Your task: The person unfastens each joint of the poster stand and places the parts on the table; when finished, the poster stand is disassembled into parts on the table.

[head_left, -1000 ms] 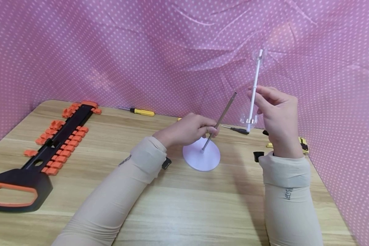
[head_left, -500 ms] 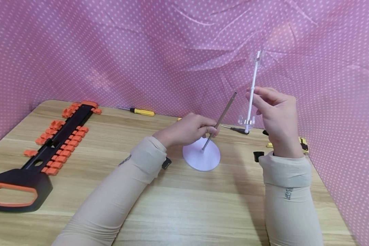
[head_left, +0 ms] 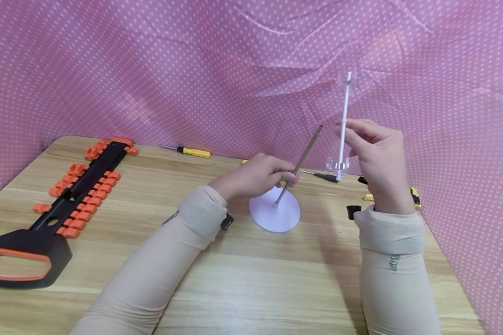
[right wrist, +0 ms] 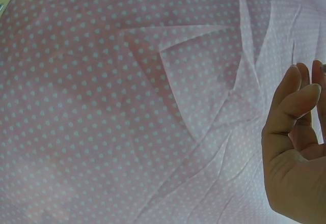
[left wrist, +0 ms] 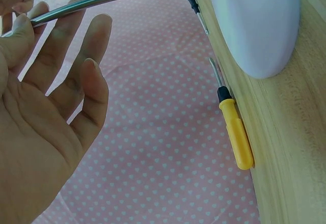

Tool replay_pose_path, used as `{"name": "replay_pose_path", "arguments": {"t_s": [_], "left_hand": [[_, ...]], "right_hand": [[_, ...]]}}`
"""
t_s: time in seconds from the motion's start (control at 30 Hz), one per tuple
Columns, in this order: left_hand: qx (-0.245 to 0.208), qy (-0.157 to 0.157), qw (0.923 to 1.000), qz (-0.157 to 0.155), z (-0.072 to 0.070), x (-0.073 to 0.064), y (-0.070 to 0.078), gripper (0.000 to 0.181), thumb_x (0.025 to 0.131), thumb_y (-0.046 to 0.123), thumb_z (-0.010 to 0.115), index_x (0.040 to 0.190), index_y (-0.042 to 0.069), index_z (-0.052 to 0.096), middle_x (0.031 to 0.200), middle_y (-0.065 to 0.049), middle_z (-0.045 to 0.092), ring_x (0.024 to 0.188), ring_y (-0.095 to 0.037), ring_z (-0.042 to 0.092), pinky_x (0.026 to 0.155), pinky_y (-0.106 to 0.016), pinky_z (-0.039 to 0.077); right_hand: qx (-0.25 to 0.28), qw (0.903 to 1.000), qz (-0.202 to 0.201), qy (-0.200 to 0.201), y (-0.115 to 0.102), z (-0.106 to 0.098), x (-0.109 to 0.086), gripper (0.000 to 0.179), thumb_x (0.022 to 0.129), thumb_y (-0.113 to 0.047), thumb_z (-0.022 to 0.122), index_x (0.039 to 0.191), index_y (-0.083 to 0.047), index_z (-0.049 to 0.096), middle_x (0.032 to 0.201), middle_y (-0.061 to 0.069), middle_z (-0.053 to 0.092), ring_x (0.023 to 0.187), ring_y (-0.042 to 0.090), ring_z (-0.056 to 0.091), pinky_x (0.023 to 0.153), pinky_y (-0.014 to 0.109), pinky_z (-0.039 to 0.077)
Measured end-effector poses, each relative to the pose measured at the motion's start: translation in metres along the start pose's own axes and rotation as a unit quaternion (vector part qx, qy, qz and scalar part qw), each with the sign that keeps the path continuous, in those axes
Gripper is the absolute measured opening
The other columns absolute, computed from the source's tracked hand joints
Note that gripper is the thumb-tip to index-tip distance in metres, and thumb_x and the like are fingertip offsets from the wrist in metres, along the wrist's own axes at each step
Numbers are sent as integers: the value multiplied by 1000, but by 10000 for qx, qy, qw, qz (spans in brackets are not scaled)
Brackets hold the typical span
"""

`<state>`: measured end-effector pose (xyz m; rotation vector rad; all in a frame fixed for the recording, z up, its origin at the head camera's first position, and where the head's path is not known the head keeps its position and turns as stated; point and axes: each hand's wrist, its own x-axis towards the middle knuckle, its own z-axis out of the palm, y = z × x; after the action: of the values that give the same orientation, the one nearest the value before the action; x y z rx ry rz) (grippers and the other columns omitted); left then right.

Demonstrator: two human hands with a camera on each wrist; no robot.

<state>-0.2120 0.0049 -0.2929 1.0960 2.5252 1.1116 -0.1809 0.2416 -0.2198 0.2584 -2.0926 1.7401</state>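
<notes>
My left hand [head_left: 253, 177] pinches a slim metal rod [head_left: 308, 150] between thumb and forefinger; the left wrist view shows the other fingers [left wrist: 94, 84] spread loosely. This rod leans to the right and rises from a round white base [head_left: 276, 217] on the table. Up to the right, my right hand [head_left: 381, 158] pinches a thin white rod [head_left: 345, 104] near its middle, held almost upright in the air. Clear plastic hook-like pieces [head_left: 339, 166] sit near both its ends. In the right wrist view the right hand [right wrist: 300, 147] shows only at the edge.
At left on the wooden table [head_left: 234, 284] lies a black rack with an orange-lined handle [head_left: 58, 251] and orange clips [head_left: 84, 217]. Toward the back are a yellow screwdriver [head_left: 196, 153] and a black screwdriver [head_left: 327, 177]. A small black piece [head_left: 354, 212] lies by the right sleeve. Pink dotted cloth [head_left: 218, 70] hangs behind.
The white rod in my right hand has shifted slightly left and its upper end has dipped a little. My left hand, the metal rod and the base have stayed in place.
</notes>
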Motion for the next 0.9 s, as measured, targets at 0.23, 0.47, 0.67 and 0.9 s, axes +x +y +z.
{"name": "replay_pose_path", "arguments": {"t_s": [0.23, 0.47, 0.67, 0.9], "left_hand": [[-21, 3, 10000, -15, 0, -1, 0, 22, 110, 28, 57, 105, 21, 77, 102, 1, 78, 91, -13, 68, 79, -28, 55], [-77, 21, 10000, -41, 0, -2, -1, 22, 110, 28, 57, 103, 21, 76, 100, 4, 77, 92, -16, 69, 76, -28, 54], [-25, 32, 10000, 36, 0, -1, -1, 22, 110, 27, 57, 103, 20, 77, 100, 2, 78, 92, -17, 70, 77, -28, 54], [44, 10, 10000, 73, 1, -1, 0, 22, 110, 27, 57, 102, 21, 76, 99, 3, 78, 90, -12, 68, 80, -29, 54]], "right_hand": [[-231, 9997, 122, -37, -1, -6, 0, 12, 90, -3, 84, 100, -9, 86, 95, -4, 79, 72, 7, 59, 61, 17, 49], [-470, 9986, 166, -157, -3, -9, -1, 12, 91, -5, 84, 102, -9, 85, 97, -6, 78, 76, 7, 60, 62, 17, 50], [-631, 9975, 227, -202, -4, -12, 0, 12, 91, -6, 84, 102, -11, 85, 98, -9, 79, 77, 7, 61, 63, 16, 51], [-810, 9963, 230, -178, -4, -16, -1, 12, 91, -8, 85, 103, -11, 86, 99, -9, 80, 77, 7, 61, 64, 17, 51]]}}
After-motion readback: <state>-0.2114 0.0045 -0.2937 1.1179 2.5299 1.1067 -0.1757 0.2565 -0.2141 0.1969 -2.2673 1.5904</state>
